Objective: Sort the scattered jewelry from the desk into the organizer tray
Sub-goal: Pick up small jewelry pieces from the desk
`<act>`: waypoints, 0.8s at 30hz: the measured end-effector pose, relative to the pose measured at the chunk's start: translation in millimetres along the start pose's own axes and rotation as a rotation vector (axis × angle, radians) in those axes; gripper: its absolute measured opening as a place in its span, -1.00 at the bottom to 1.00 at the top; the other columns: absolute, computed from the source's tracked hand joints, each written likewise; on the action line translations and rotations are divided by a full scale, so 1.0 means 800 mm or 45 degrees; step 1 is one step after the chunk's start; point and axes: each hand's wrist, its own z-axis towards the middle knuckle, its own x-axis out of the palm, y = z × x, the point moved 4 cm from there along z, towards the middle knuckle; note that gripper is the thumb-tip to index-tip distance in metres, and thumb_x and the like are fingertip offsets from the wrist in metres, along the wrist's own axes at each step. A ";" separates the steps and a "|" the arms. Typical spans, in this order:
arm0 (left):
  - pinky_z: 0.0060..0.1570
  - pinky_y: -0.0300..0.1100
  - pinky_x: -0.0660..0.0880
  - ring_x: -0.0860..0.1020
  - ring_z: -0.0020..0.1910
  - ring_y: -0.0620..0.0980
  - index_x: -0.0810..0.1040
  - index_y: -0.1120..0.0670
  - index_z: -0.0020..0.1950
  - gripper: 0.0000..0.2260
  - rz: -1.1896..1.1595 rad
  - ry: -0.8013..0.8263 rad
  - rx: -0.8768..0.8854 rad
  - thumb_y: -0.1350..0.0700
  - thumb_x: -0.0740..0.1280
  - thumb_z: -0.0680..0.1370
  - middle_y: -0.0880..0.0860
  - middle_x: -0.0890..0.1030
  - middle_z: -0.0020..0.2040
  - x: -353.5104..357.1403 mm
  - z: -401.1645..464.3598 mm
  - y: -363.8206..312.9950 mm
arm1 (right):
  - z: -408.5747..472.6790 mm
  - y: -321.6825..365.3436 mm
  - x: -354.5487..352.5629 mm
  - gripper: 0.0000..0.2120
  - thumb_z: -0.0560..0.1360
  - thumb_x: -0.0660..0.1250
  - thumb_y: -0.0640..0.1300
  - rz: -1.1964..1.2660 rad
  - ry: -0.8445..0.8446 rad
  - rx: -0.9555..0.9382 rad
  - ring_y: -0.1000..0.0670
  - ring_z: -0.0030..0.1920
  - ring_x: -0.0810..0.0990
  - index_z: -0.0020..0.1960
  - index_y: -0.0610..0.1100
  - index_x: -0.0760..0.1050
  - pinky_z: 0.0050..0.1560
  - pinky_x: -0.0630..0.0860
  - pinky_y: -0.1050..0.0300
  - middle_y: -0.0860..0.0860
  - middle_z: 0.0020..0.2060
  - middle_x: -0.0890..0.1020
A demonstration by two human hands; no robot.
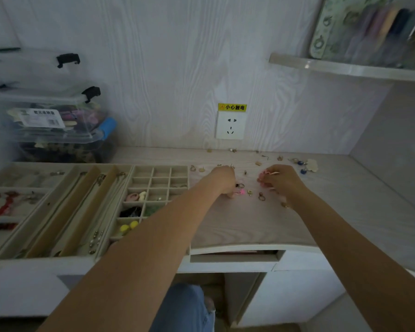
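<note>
Head view: picking step, both hands right of tray point(139, 168) among jewelry point(261, 196), left hand point(223, 179) pinching pink piece point(241, 192), right hand point(279, 179) curled, grip unclear; next, likely carry to a compartment.

Scattered jewelry point(261, 196) — right of organizer tray point(159, 167)

Both forearms are bare from the bottom of the frame up to the wrists, with no sleeves, watch or bracelets showing. The left hand point(222, 179) and right hand point(279, 182) wear no gloves (rings, if any, are too small to make out). Below, a leg in light blue jeans point(185, 307) shows.
</note>
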 end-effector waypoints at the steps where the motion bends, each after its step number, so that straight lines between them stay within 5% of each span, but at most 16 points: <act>1: 0.09 -0.16 0.45 0.48 0.24 0.09 0.42 0.22 0.32 -0.58 -0.008 0.005 -0.007 0.16 0.39 0.50 0.15 0.49 0.28 0.001 0.001 0.001 | -0.004 0.000 0.000 -0.88 0.51 0.31 -0.30 0.082 0.009 0.012 0.02 -0.28 0.56 -0.19 -0.17 0.46 -0.24 0.46 0.21 -0.18 -0.12 0.64; 10: 0.13 -0.15 0.40 0.46 0.24 0.11 0.35 0.25 0.34 -0.57 -0.066 -0.080 0.007 0.18 0.36 0.52 0.18 0.47 0.28 0.005 -0.005 0.004 | -0.029 0.001 0.017 -0.77 0.55 0.10 -0.45 0.422 0.102 0.060 -0.05 -0.27 0.60 0.11 -0.26 0.42 -0.35 0.58 0.25 -0.22 -0.22 0.61; 14: 0.13 -0.10 0.43 0.47 0.22 0.14 0.40 0.26 0.32 -0.70 -0.173 -0.013 0.016 0.26 0.20 0.58 0.20 0.45 0.30 0.006 -0.013 -0.004 | -0.035 0.005 0.019 -0.76 0.54 0.06 -0.49 0.373 0.096 0.051 -0.10 -0.26 0.59 -0.02 -0.29 0.45 -0.55 0.47 0.34 -0.29 -0.11 0.57; 17: -0.18 -0.10 0.50 0.53 -0.13 0.10 0.48 0.28 0.26 -0.73 -0.431 0.078 -0.038 0.30 0.18 0.58 0.24 0.51 0.17 0.003 -0.015 -0.005 | -0.033 0.008 0.019 -0.74 0.51 0.08 -0.53 0.421 0.053 0.012 -0.18 -0.06 0.61 -0.08 -0.29 0.48 -0.16 0.62 0.18 -0.31 -0.01 0.57; 19: -0.45 -0.24 0.35 0.40 -0.41 -0.03 0.54 0.31 0.18 -0.76 -0.641 0.080 -0.058 0.33 0.22 0.54 0.18 0.54 -0.19 -0.009 -0.025 -0.002 | -0.032 0.015 0.018 -0.73 0.49 0.08 -0.55 0.481 0.036 -0.013 -0.18 0.00 0.59 -0.04 -0.31 0.49 0.03 0.55 0.09 -0.29 -0.05 0.58; 21: -0.48 -0.32 0.27 0.34 -0.50 -0.11 0.56 0.33 0.11 -0.80 -0.798 0.052 -0.053 0.36 0.22 0.53 0.09 0.45 -0.37 -0.023 -0.034 0.008 | -0.032 0.021 0.016 -0.72 0.49 0.08 -0.55 0.503 0.041 -0.045 -0.17 0.00 0.60 -0.06 -0.30 0.49 0.05 0.54 0.12 -0.23 -0.15 0.59; 24: -0.41 -0.35 0.29 0.32 -0.42 -0.14 0.57 0.25 0.04 -0.77 -0.928 0.076 0.026 0.42 0.16 0.54 0.07 0.51 -0.27 -0.043 -0.055 0.021 | -0.038 0.033 0.019 -0.68 0.50 0.05 -0.52 0.485 0.095 -0.086 -0.06 -0.14 0.63 -0.12 -0.24 0.50 -0.15 0.59 0.28 -0.18 -0.17 0.60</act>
